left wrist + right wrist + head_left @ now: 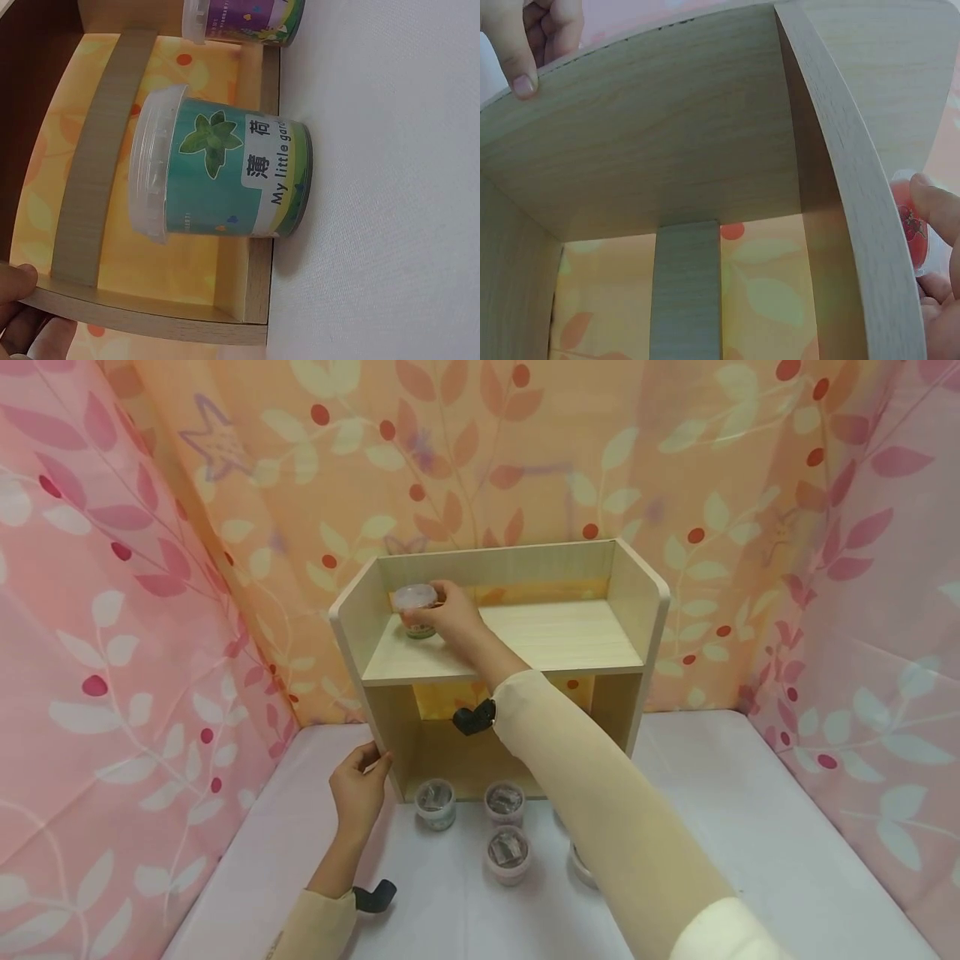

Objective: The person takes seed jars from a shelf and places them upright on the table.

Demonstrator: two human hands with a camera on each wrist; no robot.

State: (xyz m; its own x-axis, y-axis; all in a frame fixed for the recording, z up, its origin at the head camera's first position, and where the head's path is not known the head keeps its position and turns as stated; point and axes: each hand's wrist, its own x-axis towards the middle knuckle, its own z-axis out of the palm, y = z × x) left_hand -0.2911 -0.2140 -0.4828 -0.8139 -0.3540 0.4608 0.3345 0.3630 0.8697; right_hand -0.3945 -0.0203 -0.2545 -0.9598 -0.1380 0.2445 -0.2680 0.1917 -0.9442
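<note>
My right hand [459, 620] grips a small plastic tub [415, 599] with a clear lid at the left end of the upper board of a wooden shelf [562, 635]. A red label shows on this tub [913, 232] in the right wrist view, partly behind the shelf's edge. Whether its base touches the board, I cannot tell. With thumb and curled fingers, my left hand [360, 789] holds the front edge of the shelf's left side panel. A teal tub [225, 165] with a mint leaf picture and "My little garden" stands in front of the shelf, near that hand.
More lidded tubs stand on the white tabletop [697, 827]: one with a purple label [247, 19], another tub [508, 854] nearer me, and others partly hidden under my right sleeve [615, 802]. Flowered cloth [487, 460] hangs behind and at both sides.
</note>
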